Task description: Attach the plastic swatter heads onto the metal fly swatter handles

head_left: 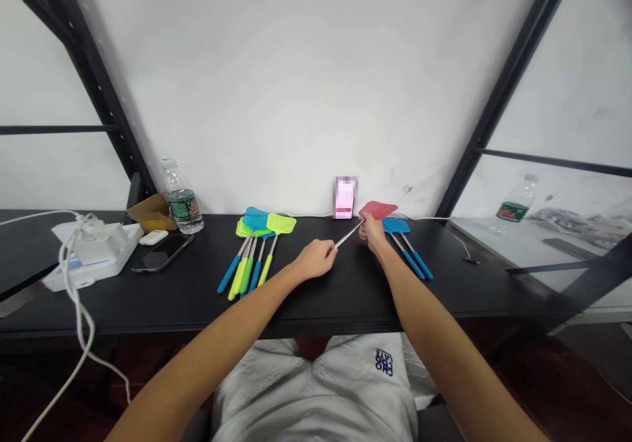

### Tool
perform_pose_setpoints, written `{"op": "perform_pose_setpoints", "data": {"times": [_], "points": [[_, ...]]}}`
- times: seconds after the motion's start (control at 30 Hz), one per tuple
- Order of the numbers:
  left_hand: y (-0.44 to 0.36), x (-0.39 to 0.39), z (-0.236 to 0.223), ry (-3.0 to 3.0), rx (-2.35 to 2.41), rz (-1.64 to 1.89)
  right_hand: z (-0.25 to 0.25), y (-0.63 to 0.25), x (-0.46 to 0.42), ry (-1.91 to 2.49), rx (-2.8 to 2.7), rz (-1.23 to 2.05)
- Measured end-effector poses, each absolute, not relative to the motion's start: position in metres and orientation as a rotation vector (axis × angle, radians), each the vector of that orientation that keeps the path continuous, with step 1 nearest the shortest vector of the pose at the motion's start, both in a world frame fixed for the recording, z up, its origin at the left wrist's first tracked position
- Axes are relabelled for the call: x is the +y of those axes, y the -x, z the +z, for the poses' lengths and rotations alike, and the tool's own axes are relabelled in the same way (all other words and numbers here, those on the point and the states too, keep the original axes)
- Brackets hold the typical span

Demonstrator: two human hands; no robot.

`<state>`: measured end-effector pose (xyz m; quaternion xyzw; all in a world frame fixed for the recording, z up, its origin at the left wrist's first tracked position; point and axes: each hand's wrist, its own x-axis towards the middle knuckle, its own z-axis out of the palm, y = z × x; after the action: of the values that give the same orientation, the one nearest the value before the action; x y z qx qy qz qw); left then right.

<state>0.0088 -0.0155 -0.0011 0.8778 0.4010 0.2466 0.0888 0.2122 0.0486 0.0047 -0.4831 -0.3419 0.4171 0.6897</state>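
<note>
Faces a white wall (276, 86) across the upper part of the frame, and below it a black counter (306, 307) spanning the picture from left to right. Wears light grey shorts (311, 396) at bottom centre, with dark blue lettering on one leg. Reaches in over the counter from the bottom of the frame with both bare arms.

Holds a red fly swatter (378, 210) between both hands just right of centre, its head toward the wall and its silver shaft slanting down to the left. Curls the left grip (318, 259) closed around the lower end of the shaft, perhaps over a handle, hard to tell under the fingers. Pinches the swatter near the base of its red head with the right grip (370, 230), thumb and fingers pressed together.

Has a fanned, overlapping pile of blue and yellow-green swatters (255, 219) left of centre, handles toward the near edge, and two blue swatters (395, 225) beside the right grip.

Shows at the left of the frame a white power strip (99, 257) with cables, a water bottle (184, 201), an open brown box (154, 213), a dark phone (162, 253) lying flat and a small white case (153, 237). Includes also a lit phone (344, 198), upright against the wall near centre.
</note>
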Motion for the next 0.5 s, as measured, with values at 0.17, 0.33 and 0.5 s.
{"op": "perform_pose_setpoints", "data": {"times": [0.17, 0.33, 0.5], "points": [[-0.009, -0.014, -0.001, -2.608, 1.191, 0.805, 0.005, -0.191, 0.041, 1.059, -0.822, 0.955], [-0.008, -0.014, 0.001, -2.599, 1.221, 0.882, 0.007, -0.171, 0.033, 0.947, -0.877, 0.952], [-0.008, -0.015, 0.002, -2.552, 1.217, 0.921, 0.004, -0.159, 0.028, 0.912, -0.919, 0.977]]}}
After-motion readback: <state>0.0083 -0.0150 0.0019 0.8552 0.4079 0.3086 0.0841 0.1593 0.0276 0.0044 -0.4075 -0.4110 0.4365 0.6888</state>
